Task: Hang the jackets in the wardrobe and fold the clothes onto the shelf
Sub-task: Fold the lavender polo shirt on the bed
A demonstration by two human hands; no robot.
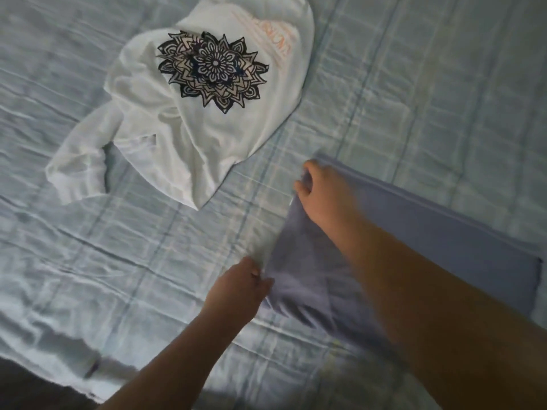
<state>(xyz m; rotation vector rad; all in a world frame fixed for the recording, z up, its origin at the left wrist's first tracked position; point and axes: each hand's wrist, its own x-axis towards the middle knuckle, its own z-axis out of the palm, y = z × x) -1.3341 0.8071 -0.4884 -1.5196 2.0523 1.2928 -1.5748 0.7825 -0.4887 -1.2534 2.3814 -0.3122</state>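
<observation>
Head view looks down on a bed covered by a pale blue checked quilt, and on it lie two pieces of clothing. A purple garment is spread at the right side, partly folded, with its far long edge lying straight. The right hand pinches the far corner of its left edge with curled fingers, and the left hand pinches the near corner of the same edge, so the cloth between them is lifted a little from the quilt. The picture is blurred around both hands, so I cannot tell the exact place of each finger. The cloth looks thin, light and very soft; I judge it will sag and wrinkle if it is held at only one point, so taking it at two corners of one edge is the good way. It should not slip much on the quilt. A white sweatshirt with a black mandala print lies crumpled further up and to the left, well apart from the purple one, one sleeve stretched out. It seems thicker and heavier. No container, shelf or wardrobe shows here.
</observation>
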